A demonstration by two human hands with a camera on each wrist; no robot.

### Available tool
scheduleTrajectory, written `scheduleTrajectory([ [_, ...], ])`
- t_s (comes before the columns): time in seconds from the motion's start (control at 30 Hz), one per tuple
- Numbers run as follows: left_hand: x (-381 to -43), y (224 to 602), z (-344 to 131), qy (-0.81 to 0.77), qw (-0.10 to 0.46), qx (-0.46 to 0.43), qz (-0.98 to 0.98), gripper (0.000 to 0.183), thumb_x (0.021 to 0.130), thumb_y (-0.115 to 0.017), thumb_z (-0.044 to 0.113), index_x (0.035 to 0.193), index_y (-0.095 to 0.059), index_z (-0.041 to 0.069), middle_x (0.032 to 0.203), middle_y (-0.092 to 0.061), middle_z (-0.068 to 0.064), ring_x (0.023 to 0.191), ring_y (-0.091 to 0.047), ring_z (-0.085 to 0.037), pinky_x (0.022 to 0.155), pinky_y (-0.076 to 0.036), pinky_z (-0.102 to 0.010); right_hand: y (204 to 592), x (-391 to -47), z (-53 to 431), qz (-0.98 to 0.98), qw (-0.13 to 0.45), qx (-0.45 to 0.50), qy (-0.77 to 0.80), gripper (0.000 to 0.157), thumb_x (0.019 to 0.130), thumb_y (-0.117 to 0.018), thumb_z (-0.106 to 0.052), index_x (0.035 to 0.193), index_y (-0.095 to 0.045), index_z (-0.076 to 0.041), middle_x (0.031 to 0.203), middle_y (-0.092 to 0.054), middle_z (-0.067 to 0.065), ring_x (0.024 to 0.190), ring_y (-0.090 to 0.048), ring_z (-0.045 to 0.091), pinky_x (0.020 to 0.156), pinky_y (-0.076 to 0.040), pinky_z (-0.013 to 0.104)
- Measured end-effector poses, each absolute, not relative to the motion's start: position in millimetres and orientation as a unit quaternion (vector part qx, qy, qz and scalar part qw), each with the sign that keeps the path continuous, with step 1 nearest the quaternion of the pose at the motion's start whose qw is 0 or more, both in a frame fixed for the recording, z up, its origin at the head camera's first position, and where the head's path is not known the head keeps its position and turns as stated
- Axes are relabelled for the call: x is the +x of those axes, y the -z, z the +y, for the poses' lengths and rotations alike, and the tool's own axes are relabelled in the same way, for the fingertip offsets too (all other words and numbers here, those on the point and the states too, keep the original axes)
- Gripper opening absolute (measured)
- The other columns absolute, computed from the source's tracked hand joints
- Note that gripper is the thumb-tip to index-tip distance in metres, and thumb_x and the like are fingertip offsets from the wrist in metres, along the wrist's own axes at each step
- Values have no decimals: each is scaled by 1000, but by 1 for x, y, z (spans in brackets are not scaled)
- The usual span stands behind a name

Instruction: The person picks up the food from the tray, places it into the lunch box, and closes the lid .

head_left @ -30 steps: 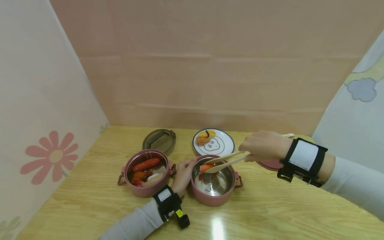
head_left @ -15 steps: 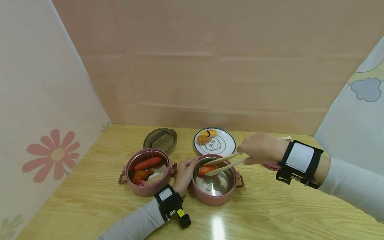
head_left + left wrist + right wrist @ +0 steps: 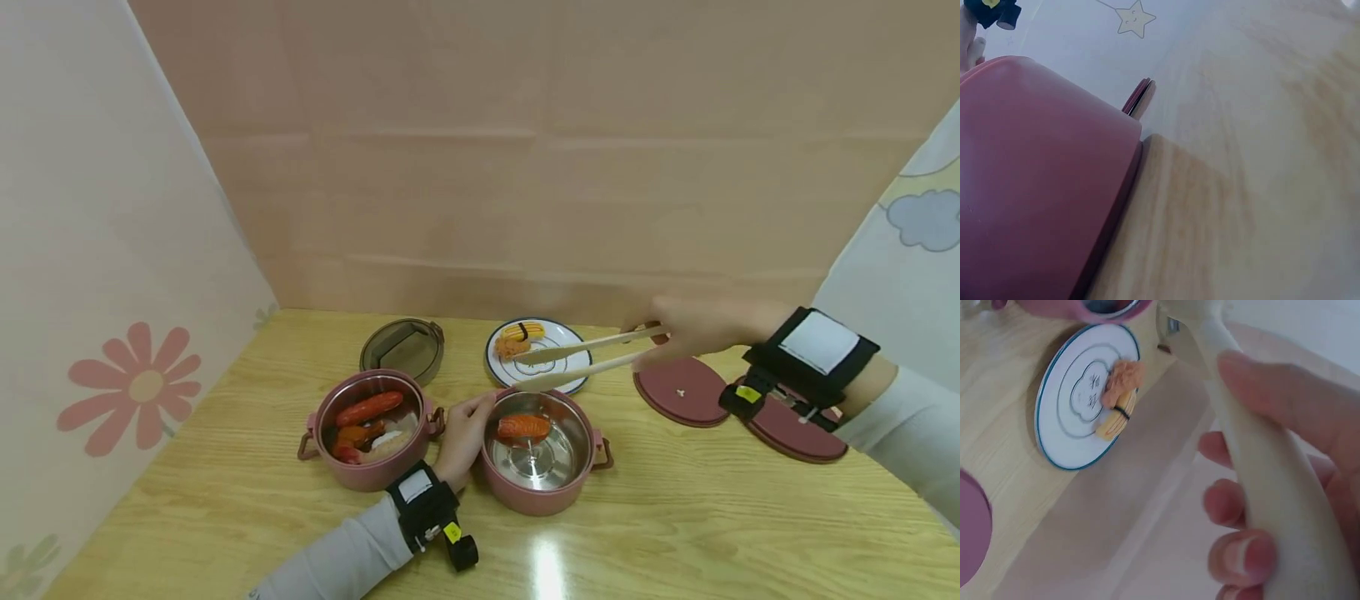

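Note:
My right hand (image 3: 686, 329) grips cream-coloured tongs (image 3: 577, 377), whose arms stand apart with nothing between them, above the near edge of the white plate (image 3: 576, 340). On that plate lie a brown fried-looking piece (image 3: 508, 348) and a yellow sushi piece (image 3: 531, 331) with a dark band. My left hand (image 3: 461, 433) holds the left side of the right pink pot (image 3: 534, 502), partly hiding its handle. Inside this pot rests an orange food piece (image 3: 523, 427). The right wrist view shows fingers (image 3: 1244, 556) wrapped round the tongs. Only the pot's outer wall (image 3: 1041, 175) fills the left wrist view.
A second pink pot (image 3: 367, 477) at left contains a red sausage (image 3: 370, 407), shrimp-like pieces and a whitish piece. Behind it lies a brown oval lid (image 3: 412, 354). Two dark red round lids, one nearer (image 3: 678, 390), lie at right, partly under the right arm. Walls border the table.
The tongs have let go of the orange piece inside the right pot. My right hand has lifted them up and back to the right, toward the plate. My left hand stays on the pot.

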State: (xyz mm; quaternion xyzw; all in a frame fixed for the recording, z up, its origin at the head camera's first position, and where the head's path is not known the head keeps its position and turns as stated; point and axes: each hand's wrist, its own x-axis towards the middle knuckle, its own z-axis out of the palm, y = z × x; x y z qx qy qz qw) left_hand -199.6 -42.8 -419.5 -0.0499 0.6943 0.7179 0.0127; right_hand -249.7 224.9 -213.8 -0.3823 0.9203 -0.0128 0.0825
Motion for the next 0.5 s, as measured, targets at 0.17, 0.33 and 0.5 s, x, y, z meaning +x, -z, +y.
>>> scheduleTrajectory([
  [0.17, -198, 418, -43, -713, 18, -62, 698, 41, 96, -48, 31, 123, -62, 4, 130, -59, -14, 126, -48, -28, 108, -34, -46, 219, -270, 233, 928, 92, -356, 64, 50, 78, -68, -45, 108, -65, -4, 63, -50, -4, 48, -42, 5, 45, -40, 23],
  [0.33, -197, 418, -42, -713, 17, -61, 698, 40, 96, -48, 29, 124, -62, 3, 132, -58, -14, 127, -47, -29, 109, -34, -47, 228, -287, 234, 933, 66, -351, 44, 54, 78, -67, -47, 109, -66, -3, 86, -65, 4, 67, -53, 12, 56, -47, 29],
  [0.5, -197, 418, -43, -712, 18, -64, 699, 40, 96, -48, 29, 124, -62, 3, 132, -58, -14, 128, -46, -29, 109, -33, -47, 237, -299, 227, 934, 68, -351, 21, 56, 80, -66, -47, 112, -66, -2, 102, -69, 11, 82, -64, 20, 68, -55, 38],
])
